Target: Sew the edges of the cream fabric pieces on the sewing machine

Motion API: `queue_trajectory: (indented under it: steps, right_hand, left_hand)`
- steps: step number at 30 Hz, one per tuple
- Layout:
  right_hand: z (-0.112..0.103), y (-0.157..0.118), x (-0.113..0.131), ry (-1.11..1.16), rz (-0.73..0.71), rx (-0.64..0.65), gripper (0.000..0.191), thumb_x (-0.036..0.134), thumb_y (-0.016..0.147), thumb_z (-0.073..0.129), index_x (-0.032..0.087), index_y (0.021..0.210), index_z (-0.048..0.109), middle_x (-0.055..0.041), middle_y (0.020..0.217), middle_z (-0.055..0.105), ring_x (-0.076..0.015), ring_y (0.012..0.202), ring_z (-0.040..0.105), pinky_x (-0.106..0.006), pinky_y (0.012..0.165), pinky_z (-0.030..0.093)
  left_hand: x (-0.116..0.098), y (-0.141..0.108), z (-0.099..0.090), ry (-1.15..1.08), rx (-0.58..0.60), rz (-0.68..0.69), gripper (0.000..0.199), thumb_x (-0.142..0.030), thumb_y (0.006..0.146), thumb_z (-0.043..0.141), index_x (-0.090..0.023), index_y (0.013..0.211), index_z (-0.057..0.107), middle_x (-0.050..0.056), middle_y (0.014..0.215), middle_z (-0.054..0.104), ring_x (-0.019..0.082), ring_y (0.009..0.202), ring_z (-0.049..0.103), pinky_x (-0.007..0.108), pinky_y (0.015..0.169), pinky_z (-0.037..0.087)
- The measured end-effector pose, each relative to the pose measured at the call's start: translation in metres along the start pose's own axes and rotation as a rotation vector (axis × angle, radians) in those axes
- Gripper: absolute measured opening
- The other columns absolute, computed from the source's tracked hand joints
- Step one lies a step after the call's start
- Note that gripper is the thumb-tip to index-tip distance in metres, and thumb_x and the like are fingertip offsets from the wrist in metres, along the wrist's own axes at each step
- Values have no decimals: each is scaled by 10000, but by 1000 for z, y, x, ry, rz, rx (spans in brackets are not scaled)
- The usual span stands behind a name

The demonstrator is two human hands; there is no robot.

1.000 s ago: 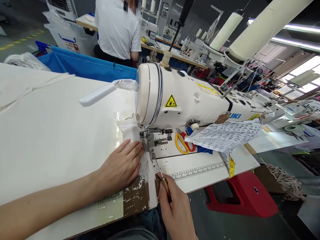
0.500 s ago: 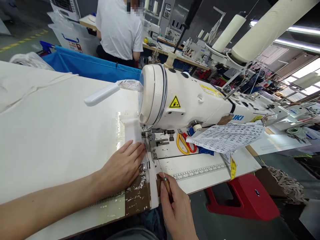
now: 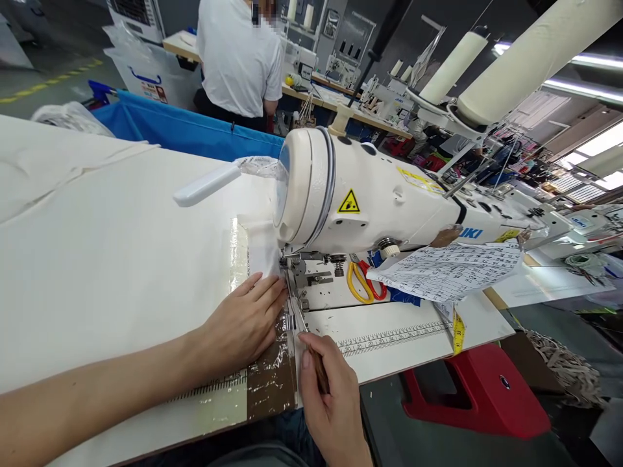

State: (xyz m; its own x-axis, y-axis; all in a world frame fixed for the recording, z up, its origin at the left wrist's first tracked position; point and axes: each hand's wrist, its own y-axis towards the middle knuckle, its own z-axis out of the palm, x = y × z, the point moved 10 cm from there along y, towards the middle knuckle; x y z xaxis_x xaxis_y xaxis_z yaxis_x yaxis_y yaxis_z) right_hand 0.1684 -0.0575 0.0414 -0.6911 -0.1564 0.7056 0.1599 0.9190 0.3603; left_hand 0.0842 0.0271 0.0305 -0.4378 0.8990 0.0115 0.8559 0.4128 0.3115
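My left hand [image 3: 246,321] lies flat, fingers stretched, on a piece of white fabric [image 3: 263,250] beside the presser foot of the white sewing machine [image 3: 370,188]. In my right hand [image 3: 333,395] is an awl with a wooden handle [image 3: 318,371], gripped between thumb and fingers. Its thin metal shaft points away from me, along a narrow strip of fabric at the metal guide [image 3: 291,321]. Where exactly the awl's tip touches cannot be made out. Brown tape [image 3: 270,383] covers the table under and in front of my left hand.
Yellow and red scissors [image 3: 360,285] lie right of the needle area, near a written paper sheet [image 3: 452,269] and a yellow tape measure [image 3: 458,332]. A red stool [image 3: 487,395] stands below the table. Behind the blue bin [image 3: 185,126], a person in white [image 3: 238,61] faces away.
My right hand has shifted left with the awl, bringing its shaft over the fabric strip. My left hand stays on the fabric. The whole view has slid slightly right.
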Motion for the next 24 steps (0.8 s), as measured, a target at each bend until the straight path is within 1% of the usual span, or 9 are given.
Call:
queue_trajectory:
  steps: [3, 8, 10, 12, 14, 16, 19, 24]
  right_hand:
    - [9, 5, 10, -32, -77, 23, 256, 121, 984, 435, 192, 1172, 593, -49, 886, 674, -165, 761, 665, -253, 653, 537]
    - [21, 13, 19, -193, -175, 14, 252, 110, 985, 415, 142, 1141, 611, -66, 838, 671, -187, 728, 661, -267, 631, 501]
    - [25, 17, 20, -256, -191, 8, 260, 121, 993, 403, 130, 1129, 624, -68, 824, 673, -190, 692, 658, -262, 582, 473]
    - [29, 21, 20, -301, -198, 1, 272, 139, 1003, 392, 120, 1118, 638, -70, 813, 671, -189, 643, 646, -261, 518, 431]
    - [32, 25, 19, -332, -201, 0, 288, 154, 1013, 384, 109, 1118, 649, -73, 813, 671, -190, 620, 641, -268, 490, 407]
    - [35, 29, 20, -372, -209, 6, 309, 155, 1018, 369, 104, 1120, 656, -78, 822, 679, -198, 628, 648, -279, 502, 421]
    - [39, 32, 23, -444, -231, 15, 338, 147, 1020, 340, 103, 1114, 662, -77, 818, 685, -201, 610, 646, -289, 499, 431]
    - [41, 32, 26, -500, -245, 18, 348, 135, 1016, 325, 110, 1102, 661, -73, 818, 690, -202, 603, 658, -288, 485, 448]
  left_hand:
    - [3, 2, 2, 12, 0, -2, 439, -190, 953, 412, -23, 1313, 599, 191, 1374, 612, 310, 1288, 535, 463, 1125, 366]
    - [11, 5, 4, 1, 16, -14, 442, -191, 956, 412, -10, 1324, 578, 207, 1387, 589, 321, 1304, 511, 468, 1121, 364]
    - [14, 7, 5, -19, 41, -26, 434, -191, 955, 417, -15, 1319, 574, 207, 1364, 593, 318, 1267, 525, 464, 1091, 396]
    - [19, 10, 8, -37, 71, -48, 425, -200, 952, 427, -21, 1310, 571, 199, 1313, 608, 311, 1195, 551, 450, 1031, 444]
    - [24, 13, 11, -42, 102, -75, 416, -205, 952, 430, -24, 1300, 571, 191, 1264, 615, 302, 1128, 566, 435, 972, 476]
    - [28, 15, 13, -36, 123, -92, 415, -205, 955, 420, -23, 1298, 567, 189, 1248, 610, 300, 1107, 565, 429, 946, 486]
    - [29, 15, 16, -34, 138, -87, 426, -207, 954, 418, -30, 1319, 550, 187, 1265, 602, 306, 1130, 556, 434, 950, 484]
    - [28, 11, 15, -88, 90, -52, 445, -197, 941, 434, -38, 1344, 535, 191, 1306, 599, 306, 1169, 556, 436, 986, 467]
